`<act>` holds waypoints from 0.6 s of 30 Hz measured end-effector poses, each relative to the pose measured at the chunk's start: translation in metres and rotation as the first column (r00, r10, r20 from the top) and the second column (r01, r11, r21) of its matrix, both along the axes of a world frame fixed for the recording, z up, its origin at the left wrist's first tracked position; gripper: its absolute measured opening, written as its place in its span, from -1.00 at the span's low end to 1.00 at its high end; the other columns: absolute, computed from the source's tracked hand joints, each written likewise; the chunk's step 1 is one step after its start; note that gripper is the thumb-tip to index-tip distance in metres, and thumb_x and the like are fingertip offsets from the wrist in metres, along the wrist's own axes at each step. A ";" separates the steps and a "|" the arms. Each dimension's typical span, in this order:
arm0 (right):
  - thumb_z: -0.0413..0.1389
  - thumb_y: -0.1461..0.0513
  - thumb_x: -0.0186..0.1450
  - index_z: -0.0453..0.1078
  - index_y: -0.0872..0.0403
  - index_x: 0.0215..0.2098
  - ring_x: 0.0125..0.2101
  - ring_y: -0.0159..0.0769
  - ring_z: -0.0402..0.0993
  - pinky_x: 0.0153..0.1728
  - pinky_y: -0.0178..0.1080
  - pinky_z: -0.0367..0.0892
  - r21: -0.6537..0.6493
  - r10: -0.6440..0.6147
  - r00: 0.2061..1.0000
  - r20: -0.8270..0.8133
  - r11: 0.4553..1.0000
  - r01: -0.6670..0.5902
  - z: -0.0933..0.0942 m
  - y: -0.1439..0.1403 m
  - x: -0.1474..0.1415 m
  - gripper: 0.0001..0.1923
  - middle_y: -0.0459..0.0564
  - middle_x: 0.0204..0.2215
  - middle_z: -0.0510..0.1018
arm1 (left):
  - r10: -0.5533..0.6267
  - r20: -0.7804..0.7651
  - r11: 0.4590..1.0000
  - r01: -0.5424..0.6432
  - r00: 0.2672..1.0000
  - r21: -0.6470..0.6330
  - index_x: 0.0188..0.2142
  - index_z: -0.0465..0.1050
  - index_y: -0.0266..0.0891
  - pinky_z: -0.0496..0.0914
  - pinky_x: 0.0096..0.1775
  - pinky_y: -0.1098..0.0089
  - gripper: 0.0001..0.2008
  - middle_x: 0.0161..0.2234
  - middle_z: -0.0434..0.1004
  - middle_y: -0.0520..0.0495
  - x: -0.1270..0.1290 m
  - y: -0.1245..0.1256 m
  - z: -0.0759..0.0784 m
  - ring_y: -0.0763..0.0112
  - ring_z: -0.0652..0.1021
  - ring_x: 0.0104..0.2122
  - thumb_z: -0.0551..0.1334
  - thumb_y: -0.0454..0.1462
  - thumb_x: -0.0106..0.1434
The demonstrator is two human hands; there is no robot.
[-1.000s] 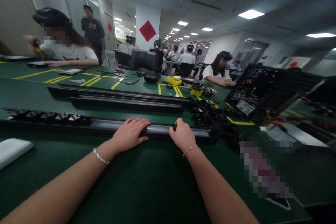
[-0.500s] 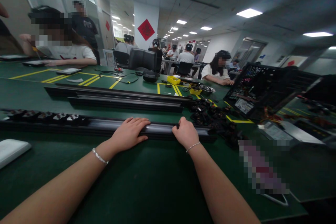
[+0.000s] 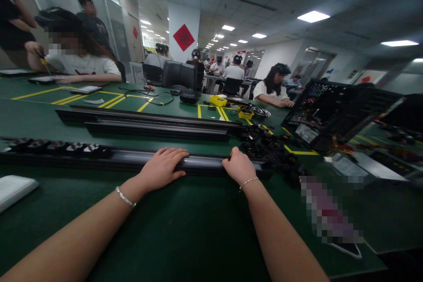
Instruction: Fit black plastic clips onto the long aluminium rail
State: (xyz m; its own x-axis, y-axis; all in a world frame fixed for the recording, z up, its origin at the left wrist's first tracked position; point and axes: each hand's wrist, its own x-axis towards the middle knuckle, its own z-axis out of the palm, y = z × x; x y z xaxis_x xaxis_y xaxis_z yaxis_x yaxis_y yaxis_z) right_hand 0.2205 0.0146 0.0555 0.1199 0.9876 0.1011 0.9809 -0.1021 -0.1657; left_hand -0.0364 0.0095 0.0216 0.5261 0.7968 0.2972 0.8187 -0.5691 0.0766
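Observation:
A long black rail [image 3: 206,161] with a shiny grey inner channel lies across the green table. My left hand [image 3: 161,167] rests over its middle, fingers stretched across the top and thumb at the near edge, holding it. Further right along the same rail is my right hand [image 3: 239,166], closed with thumb and fingertips pressed together. Whatever it pinches is hidden behind the fingers. Several small black modules with metal tops [image 3: 76,148] sit in a row on the rail's left part. Beyond the right hand lies a pile of small black parts [image 3: 267,143].
Two more black rails [image 3: 158,128] lie behind. An open computer case [image 3: 330,110] and a metal box [image 3: 350,169] stand at right. A white device [image 3: 15,189] is at left, a yellow tray [image 3: 218,100] further back. People sit across the table.
My right hand has slid a little to the right along the rail, still closed. My left hand has stayed in place. In the background, standing people at the left have shifted.

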 end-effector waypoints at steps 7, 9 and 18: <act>-0.02 0.19 0.17 0.25 0.12 -0.21 -0.21 -0.10 0.42 -0.32 -0.22 0.22 -0.074 -0.052 0.999 -0.009 0.996 0.051 0.005 0.004 0.018 -0.76 0.15 -0.28 0.49 | 0.006 -0.007 1.000 -0.006 1.000 -0.004 0.12 0.14 -0.04 0.10 0.10 0.11 -0.46 0.12 0.29 -0.05 0.001 0.000 0.000 0.21 0.31 0.09 0.12 -0.02 0.16; -0.02 0.18 0.17 0.25 0.12 -0.21 -0.20 -0.09 0.42 -0.32 -0.22 0.22 -0.072 -0.044 0.999 -0.008 0.997 0.043 0.005 0.004 0.018 -0.75 0.15 -0.26 0.49 | 0.004 -0.005 1.000 -0.004 1.000 0.000 0.11 0.14 -0.04 0.11 0.10 0.11 -0.47 0.12 0.30 -0.04 0.000 -0.001 0.001 0.22 0.31 0.08 0.13 -0.02 0.16; -0.01 0.16 0.14 0.25 0.12 -0.21 -0.19 -0.07 0.41 -0.29 -0.19 0.23 -0.079 -0.038 0.999 -0.014 0.996 0.037 0.004 0.007 0.026 -0.73 0.16 -0.24 0.48 | 0.003 -0.009 1.000 -0.003 1.000 0.001 0.11 0.15 -0.04 0.11 0.10 0.12 -0.47 0.12 0.30 -0.05 0.000 -0.001 0.002 0.21 0.31 0.08 0.13 -0.01 0.16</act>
State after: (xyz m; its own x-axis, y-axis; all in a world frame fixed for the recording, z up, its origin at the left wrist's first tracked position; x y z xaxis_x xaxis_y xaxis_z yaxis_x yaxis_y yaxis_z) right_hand 0.2469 0.0213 0.0591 0.1582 0.9872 0.0214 0.9734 -0.1523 -0.1709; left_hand -0.0363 0.0087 0.0233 0.5263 0.7983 0.2927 0.8212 -0.5665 0.0686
